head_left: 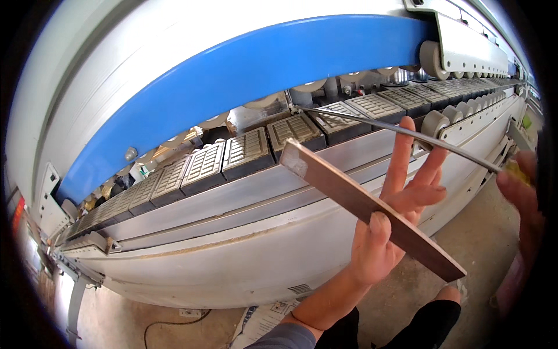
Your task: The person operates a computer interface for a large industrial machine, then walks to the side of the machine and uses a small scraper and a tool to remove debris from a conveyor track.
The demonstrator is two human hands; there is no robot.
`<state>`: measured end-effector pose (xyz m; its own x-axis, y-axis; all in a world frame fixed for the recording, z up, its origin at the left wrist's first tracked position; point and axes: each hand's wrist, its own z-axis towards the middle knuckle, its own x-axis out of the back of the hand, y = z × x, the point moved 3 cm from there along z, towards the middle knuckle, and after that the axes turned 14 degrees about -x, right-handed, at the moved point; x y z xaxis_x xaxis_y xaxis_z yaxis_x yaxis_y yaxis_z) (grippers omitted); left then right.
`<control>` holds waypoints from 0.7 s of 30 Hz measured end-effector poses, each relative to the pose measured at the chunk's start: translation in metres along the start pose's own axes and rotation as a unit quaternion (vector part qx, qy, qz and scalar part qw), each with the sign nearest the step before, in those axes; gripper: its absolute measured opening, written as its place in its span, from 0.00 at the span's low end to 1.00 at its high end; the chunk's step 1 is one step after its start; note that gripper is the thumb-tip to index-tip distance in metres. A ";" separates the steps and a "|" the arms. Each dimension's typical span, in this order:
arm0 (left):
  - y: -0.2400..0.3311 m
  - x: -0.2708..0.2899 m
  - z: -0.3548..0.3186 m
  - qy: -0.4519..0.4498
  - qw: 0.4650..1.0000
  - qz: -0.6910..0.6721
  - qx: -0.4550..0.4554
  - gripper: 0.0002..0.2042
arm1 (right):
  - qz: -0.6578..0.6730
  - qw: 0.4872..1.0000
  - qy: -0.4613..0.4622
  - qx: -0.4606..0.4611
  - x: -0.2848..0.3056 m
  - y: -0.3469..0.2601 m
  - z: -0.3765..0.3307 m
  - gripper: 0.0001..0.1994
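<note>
My left hand (372,250) grips a narrow brown strip of board (372,212), its thumb pressed against the near face. The strip slants from upper left to lower right and has a pale, whitish patch at its upper end. Two fingers of that hand stretch up to a long thin metal rod (401,125), seemingly touching it. At the right edge my right hand (523,198), dark and partly cut off, holds the rod's yellow handle (517,171); it resembles a long screwdriver. The rod's far end lies over the ribbed conveyor pads (296,134) of a machine.
A blue beam (250,70) arches above the row of pads, with pale rollers (433,58) beneath and beside it. The white machine body (232,256) curves along the front. Below are a concrete floor (163,323), a dark cable and a printed sack (264,323).
</note>
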<state>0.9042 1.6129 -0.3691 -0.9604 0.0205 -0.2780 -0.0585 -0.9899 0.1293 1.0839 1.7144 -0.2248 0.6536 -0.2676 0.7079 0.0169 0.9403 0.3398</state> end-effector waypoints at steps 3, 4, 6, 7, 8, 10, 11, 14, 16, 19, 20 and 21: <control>-0.007 -0.009 0.004 0.000 1.000 -0.011 0.016 0.37 | 0.108 0.988 -0.061 -0.091 0.010 0.004 -0.011 0.22; -0.008 -0.018 0.001 0.014 0.999 -0.020 0.040 0.37 | 0.099 0.986 -0.078 -0.110 0.011 0.008 -0.030 0.24; -0.005 -0.006 -0.020 -0.004 0.996 0.023 0.089 0.41 | 0.146 0.982 -0.095 -0.070 -0.029 0.033 -0.056 0.28; -0.007 -0.006 -0.028 -0.019 0.993 0.023 0.111 0.46 | 0.150 0.983 -0.081 -0.072 -0.037 0.035 -0.075 0.29; -0.016 -0.022 -0.033 -0.034 0.992 -0.030 0.121 0.47 | 0.121 0.986 -0.070 -0.093 -0.023 0.031 -0.100 0.30; -0.027 -0.049 -0.050 -0.062 0.983 -0.084 0.148 0.39 | 0.077 0.978 -0.071 -0.179 -0.022 0.028 -0.181 0.34; -0.032 -0.065 -0.060 -0.079 0.977 -0.115 0.159 0.32 | 0.057 0.966 -0.076 -0.241 -0.023 0.023 -0.221 0.35; -0.058 -0.077 -0.104 -0.221 0.945 -0.021 0.239 0.25 | 0.081 0.902 -0.084 -0.415 -0.050 0.006 -0.334 0.32; -0.078 -0.076 -0.186 -0.226 0.904 0.003 0.364 0.23 | 0.187 0.797 -0.110 -0.563 -0.088 -0.025 -0.397 0.28; -0.082 -0.041 -0.235 -0.126 0.892 0.065 0.429 0.23 | 0.319 0.553 0.017 -0.770 -0.163 -0.075 -0.517 0.28; -0.075 -0.029 -0.237 -0.069 0.891 0.102 0.437 0.26 | 0.296 0.533 -0.004 -0.792 -0.181 -0.084 -0.544 0.31; -0.072 -0.016 -0.244 -0.034 0.884 0.137 0.446 0.31 | 0.320 0.455 -0.044 -0.830 -0.195 -0.083 -0.556 0.32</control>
<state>0.9907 1.6492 -0.6063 -0.9841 -0.1644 -0.0670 0.0153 -0.4546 0.8906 1.3757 1.8053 -0.7349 0.8948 0.2341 0.3801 0.4404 -0.3237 -0.8374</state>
